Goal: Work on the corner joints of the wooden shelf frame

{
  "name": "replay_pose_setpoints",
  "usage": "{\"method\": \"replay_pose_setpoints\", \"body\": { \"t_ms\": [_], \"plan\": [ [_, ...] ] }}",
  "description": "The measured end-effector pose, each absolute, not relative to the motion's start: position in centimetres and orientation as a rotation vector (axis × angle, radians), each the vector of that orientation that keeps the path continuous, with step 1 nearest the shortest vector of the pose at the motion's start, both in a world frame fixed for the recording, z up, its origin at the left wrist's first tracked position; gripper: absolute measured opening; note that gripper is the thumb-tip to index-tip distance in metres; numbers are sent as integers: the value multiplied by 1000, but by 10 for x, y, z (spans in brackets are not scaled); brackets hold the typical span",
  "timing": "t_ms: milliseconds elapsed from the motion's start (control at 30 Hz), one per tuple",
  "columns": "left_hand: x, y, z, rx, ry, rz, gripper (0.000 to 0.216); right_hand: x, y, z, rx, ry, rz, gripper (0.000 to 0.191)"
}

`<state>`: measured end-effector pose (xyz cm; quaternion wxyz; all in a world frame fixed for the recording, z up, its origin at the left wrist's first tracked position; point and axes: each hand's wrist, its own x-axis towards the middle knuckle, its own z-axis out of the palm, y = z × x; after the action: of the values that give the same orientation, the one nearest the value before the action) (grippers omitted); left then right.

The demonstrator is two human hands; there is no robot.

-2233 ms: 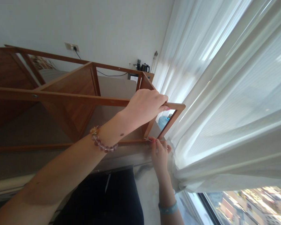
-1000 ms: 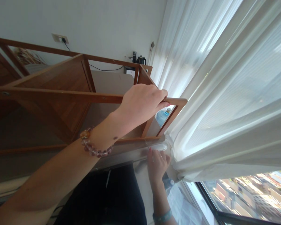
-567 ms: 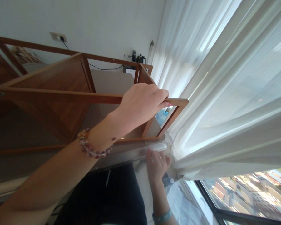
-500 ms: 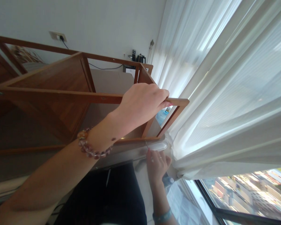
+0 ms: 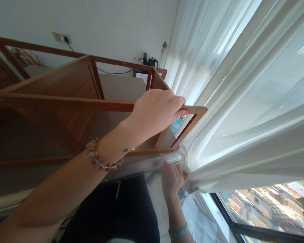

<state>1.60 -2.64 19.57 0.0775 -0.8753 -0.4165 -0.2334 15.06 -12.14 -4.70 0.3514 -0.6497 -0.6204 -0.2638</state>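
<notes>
Both hands stay on the wooden shelf frame (image 5: 66,101), which lies on its side beside the white curtain (image 5: 243,101). The left hand (image 5: 157,111) keeps its grip on the upper rail; the right hand (image 5: 173,177), fingers curled around a thin metal tool (image 5: 161,157), has shifted slightly rightward under the lower corner.

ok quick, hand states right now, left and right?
Left hand: closed around the top rail of the wooden frame.
Right hand: fingers curled on a thin metal tool at the frame's lower rail.
</notes>
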Motion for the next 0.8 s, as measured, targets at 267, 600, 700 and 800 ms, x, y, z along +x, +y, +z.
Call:
{"method": "replay_pose_setpoints", "body": {
  "t_ms": [267,600,700,800],
  "plan": [
    [15,-26,193,-2569,-1186,-716,38,150,-121,-43,-1682,-1595,-709,41],
    [15,-27,192,-2541,-1143,-726,39,151,-119,-48,-1632,-1591,-707,42],
    [15,-26,191,-2538,-1133,-735,39,151,-119,-48,-1636,-1586,-717,42],
    [15,-26,190,-2534,-1125,-740,39,151,-119,-46,-1651,-1566,-753,42]
  ]
}}
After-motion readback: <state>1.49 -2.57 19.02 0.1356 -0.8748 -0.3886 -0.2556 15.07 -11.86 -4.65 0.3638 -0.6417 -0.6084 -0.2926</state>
